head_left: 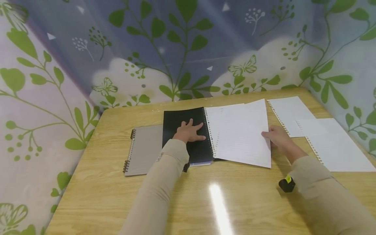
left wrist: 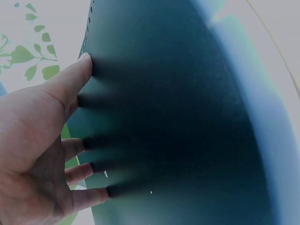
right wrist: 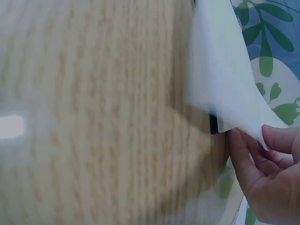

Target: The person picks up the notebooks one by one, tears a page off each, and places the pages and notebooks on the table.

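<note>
A spiral notebook (head_left: 208,130) lies open on the table, its black cover (head_left: 173,120) turned to the left and white pages to the right of the coil. My left hand (head_left: 188,132) rests on the black cover with fingers spread; in the left wrist view the fingertips (left wrist: 101,194) touch its dark surface. My right hand (head_left: 279,138) pinches the right edge of a lined sheet of paper (head_left: 243,133) between thumb and fingers. That sheet sits slightly turned, its holed left edge apart from the coil. In the right wrist view the sheet (right wrist: 225,75) bends up off the notebook.
A grey-covered spiral notebook (head_left: 147,147) lies at the left, partly under the black cover. Two loose sheets with ragged holed edges, a farther sheet (head_left: 293,114) and a nearer sheet (head_left: 340,143), overlap at the right of the wooden table (head_left: 117,202). A patterned wall covering (head_left: 191,65) stands behind.
</note>
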The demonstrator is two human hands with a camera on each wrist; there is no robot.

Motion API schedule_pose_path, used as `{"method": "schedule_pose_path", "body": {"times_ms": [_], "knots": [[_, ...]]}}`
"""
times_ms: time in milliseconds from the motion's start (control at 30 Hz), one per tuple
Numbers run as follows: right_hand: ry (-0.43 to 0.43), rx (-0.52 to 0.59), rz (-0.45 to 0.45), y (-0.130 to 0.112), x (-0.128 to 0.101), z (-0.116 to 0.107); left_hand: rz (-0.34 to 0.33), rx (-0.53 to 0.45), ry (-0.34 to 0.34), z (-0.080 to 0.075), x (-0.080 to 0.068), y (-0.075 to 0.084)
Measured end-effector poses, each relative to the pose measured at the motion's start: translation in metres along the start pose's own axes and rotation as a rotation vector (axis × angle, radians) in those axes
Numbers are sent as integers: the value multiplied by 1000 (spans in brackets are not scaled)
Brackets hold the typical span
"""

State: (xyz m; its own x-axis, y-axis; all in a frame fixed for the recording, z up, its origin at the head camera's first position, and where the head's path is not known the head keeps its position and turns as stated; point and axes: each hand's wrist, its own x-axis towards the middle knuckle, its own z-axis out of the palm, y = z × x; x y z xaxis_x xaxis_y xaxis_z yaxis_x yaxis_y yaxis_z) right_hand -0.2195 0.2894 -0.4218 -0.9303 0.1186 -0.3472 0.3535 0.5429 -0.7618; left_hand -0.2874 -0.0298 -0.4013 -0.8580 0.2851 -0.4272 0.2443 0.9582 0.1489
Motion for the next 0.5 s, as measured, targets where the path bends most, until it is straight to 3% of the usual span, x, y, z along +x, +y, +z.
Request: {"method": "schedule_pose_path", "body": {"times_ms": [267, 500], "knots": [[22, -21, -5, 3, 1, 0, 14, 5, 3, 0, 2, 0], [-30, 77, 10, 7, 1, -2, 6, 12, 2, 0, 4, -2]]}}
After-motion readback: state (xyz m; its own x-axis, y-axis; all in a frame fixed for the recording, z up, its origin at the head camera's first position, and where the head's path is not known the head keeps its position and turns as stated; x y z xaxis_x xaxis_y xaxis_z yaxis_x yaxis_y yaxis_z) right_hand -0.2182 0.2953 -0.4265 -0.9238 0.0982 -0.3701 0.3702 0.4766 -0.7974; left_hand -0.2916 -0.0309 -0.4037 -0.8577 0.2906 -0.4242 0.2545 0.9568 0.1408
